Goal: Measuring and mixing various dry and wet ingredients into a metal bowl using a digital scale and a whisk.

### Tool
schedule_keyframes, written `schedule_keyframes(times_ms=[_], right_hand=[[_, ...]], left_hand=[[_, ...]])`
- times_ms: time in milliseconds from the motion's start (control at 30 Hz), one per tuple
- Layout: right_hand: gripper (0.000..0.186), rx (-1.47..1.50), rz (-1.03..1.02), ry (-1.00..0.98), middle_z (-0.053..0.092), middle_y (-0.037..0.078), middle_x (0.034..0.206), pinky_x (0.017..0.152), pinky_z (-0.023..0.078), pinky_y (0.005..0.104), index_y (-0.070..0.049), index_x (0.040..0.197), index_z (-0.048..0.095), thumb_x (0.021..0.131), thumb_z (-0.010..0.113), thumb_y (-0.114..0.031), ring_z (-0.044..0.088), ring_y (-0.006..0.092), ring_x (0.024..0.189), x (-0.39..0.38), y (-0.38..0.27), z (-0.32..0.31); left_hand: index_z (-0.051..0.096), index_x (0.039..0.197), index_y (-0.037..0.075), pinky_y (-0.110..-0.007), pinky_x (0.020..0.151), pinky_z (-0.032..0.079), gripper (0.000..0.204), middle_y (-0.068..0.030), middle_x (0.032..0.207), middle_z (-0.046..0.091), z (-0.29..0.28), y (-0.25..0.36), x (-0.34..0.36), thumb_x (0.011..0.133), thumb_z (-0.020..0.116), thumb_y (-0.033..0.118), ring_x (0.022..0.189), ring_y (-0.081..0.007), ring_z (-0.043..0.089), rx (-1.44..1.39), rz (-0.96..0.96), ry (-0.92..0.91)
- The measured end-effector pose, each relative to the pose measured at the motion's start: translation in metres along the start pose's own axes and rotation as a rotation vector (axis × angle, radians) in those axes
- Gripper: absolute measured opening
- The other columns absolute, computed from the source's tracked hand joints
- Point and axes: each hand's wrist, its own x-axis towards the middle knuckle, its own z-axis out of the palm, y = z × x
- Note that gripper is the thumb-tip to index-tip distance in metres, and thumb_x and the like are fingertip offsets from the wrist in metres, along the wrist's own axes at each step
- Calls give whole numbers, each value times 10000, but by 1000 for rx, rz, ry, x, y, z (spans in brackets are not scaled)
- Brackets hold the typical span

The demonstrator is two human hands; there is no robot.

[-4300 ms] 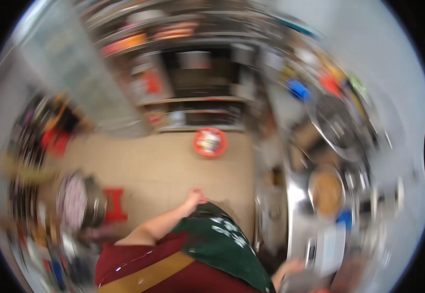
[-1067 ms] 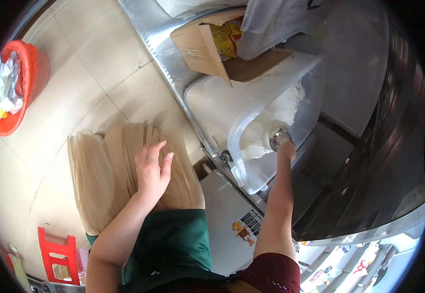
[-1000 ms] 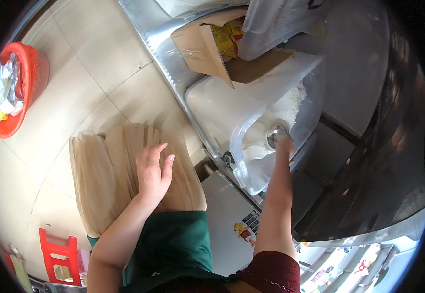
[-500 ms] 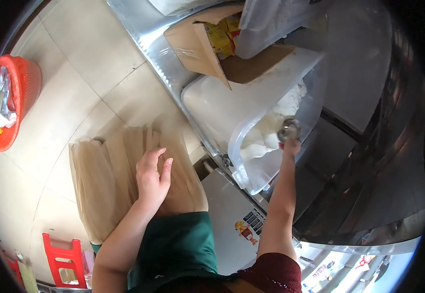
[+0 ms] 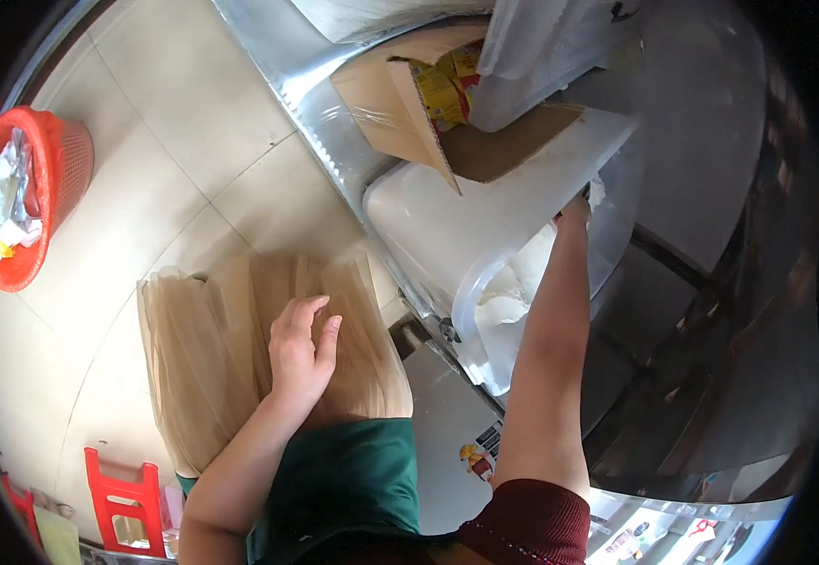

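The right hand (image 5: 574,212) reaches deep into the translucent white plastic bin (image 5: 447,221) of loose white flour (image 5: 522,278) under the steel worktop; its fingers are hidden. Flour looks soft, light, spill-prone, best scooped. The left hand (image 5: 301,353) rests, fingers loosely spread, on beige pleated fabric (image 5: 202,339).

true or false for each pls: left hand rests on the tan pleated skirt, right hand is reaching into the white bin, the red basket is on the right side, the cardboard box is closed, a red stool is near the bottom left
1. The left hand rests on the tan pleated skirt: true.
2. The right hand reaches into the white bin holding white powder: true.
3. The red basket is on the right side: false, it stands at the left edge on the tiled floor.
4. The cardboard box is closed: false, its flaps are open and yellow packets show inside.
5. A red stool is near the bottom left: true.
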Motion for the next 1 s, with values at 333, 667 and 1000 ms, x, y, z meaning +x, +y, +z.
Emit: schedule_keyframes(times_ms=[333, 667, 1000], right_hand=[[228, 334, 120, -377, 562, 130, 788, 497, 502, 329, -3, 926, 478, 748, 565, -115, 563, 211, 622, -26, 52, 68], [146, 355, 232, -625, 563, 132, 782, 529, 503, 331, 1, 896, 499, 762, 510, -54, 560, 214, 646, -97, 47, 41], [187, 464, 476, -477, 561, 130, 788, 511, 497, 267, 7, 915, 505, 750, 424, 43, 549, 202, 587, -193, 58, -64]], left_hand=[[531, 927, 11, -326, 700, 429, 198, -122, 815, 550, -2, -4, 1, 743, 589, 55, 765, -253, 549, 21, 0, 22], [537, 909, 26, -377, 673, 433, 179, -136, 813, 567, 5, -28, -30, 752, 582, 99, 759, -306, 549, 145, 87, 71], [545, 939, 4, -299, 676, 468, 154, -144, 817, 584, -53, -2, -105, 792, 543, 52, 749, -244, 592, 25, 2, 71]])
